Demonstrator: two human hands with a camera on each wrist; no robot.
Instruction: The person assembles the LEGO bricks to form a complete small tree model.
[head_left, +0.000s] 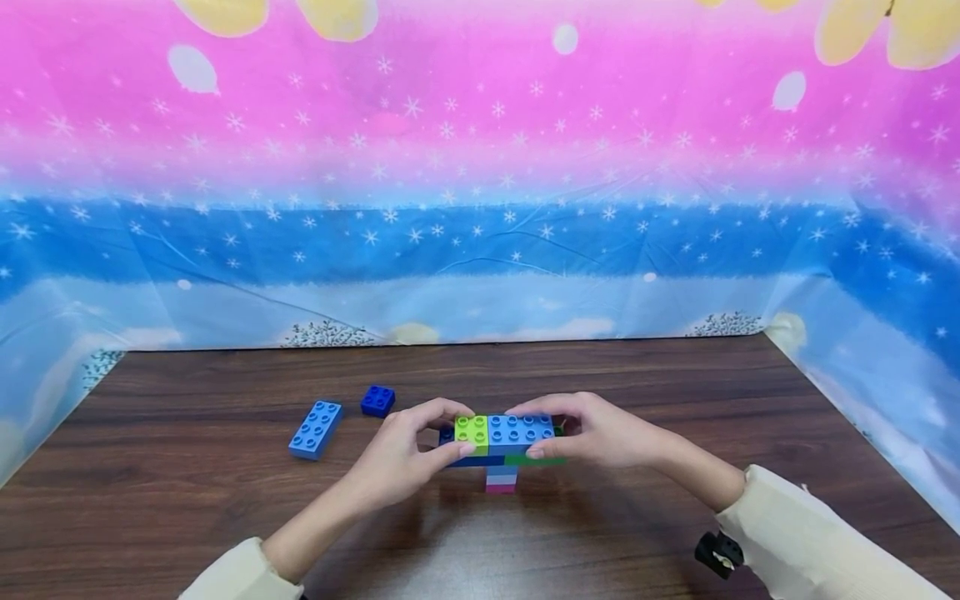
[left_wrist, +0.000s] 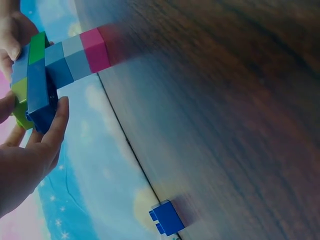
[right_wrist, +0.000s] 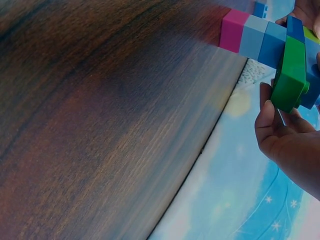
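Observation:
A built stack of toy bricks stands upright on the table, its foot a pink brick (left_wrist: pixel 96 50) under a pale grey-blue brick (left_wrist: pixel 76 57) and a blue one (left_wrist: pixel 58 66). Across that column lie a dark blue brick (left_wrist: pixel 37 92) and a green brick (right_wrist: pixel 291 75), end to end. On top sit a lime green brick (head_left: pixel 471 430) and a light blue brick (head_left: pixel 521 435), side by side. My left hand (head_left: pixel 396 457) pinches the lime brick between thumb and fingers, with one finger near the dark blue brick. With thumb and fingers, my right hand (head_left: pixel 606 430) holds the light blue brick.
To the left on the wooden table (head_left: pixel 187 500) lie a loose light blue brick (head_left: pixel 316 430) and a small dark blue brick (head_left: pixel 377 401). A printed cloth (head_left: pixel 480 242) hangs behind the table's back edge. A black object (head_left: pixel 718 553) is by the right sleeve.

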